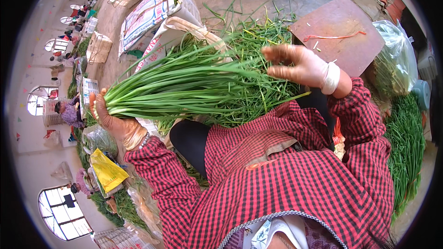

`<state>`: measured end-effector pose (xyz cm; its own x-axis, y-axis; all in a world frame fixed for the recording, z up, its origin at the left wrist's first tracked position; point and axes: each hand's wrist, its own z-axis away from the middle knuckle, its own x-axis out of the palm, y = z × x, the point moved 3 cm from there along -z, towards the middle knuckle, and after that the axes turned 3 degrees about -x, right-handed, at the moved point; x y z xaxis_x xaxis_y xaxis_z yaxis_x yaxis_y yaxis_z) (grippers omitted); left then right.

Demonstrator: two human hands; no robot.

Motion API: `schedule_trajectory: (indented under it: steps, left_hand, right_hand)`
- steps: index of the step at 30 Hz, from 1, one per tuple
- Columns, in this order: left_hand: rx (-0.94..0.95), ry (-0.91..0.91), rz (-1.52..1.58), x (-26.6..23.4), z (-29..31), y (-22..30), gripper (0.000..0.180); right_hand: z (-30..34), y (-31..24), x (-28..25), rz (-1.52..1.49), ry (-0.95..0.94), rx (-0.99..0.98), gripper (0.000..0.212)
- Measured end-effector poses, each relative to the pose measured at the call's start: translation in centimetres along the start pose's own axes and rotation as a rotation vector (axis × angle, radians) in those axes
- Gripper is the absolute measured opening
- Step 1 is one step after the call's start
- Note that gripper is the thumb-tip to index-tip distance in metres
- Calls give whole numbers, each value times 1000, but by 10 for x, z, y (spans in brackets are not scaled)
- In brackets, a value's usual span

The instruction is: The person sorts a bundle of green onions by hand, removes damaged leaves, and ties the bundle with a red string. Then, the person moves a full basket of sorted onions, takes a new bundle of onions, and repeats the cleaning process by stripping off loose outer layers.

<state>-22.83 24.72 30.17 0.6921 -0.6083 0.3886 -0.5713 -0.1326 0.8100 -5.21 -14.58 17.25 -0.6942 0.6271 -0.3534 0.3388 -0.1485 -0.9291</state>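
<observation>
My left hand [121,128], in a thin pale glove, is closed around the whitish stem ends of a bunch of garlic chives [180,85]. The long green leaves fan out to the right above my lap. My right hand [300,64], also gloved, is beyond the leaf tips with its thumb and fingers apart and nothing between them. Its fingertips are slightly blurred. Under the bunch and the right hand lies a heap of loose green leaves [258,41], partly hidden by the bunch.
A square board [344,23] at the far right bears a red strip [339,36]. Beside it stands a clear plastic bag [396,60]; more chives [404,143] lie at the right. A wrapped crate [150,16] stands far left. People sit in the left background.
</observation>
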Motion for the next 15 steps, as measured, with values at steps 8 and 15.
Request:
schedule_trajectory:
  steps: [8, 15]
  left_hand:
    - [918, -1207, -560, 192, 170, 1, 23]
    - [933, -1881, -605, 184, 306, -78, 10]
  right_hand:
    - [-19, -37, 37, -1149, -354, 87, 64]
    - [-19, 15, 22, -1111, 63, 110, 60]
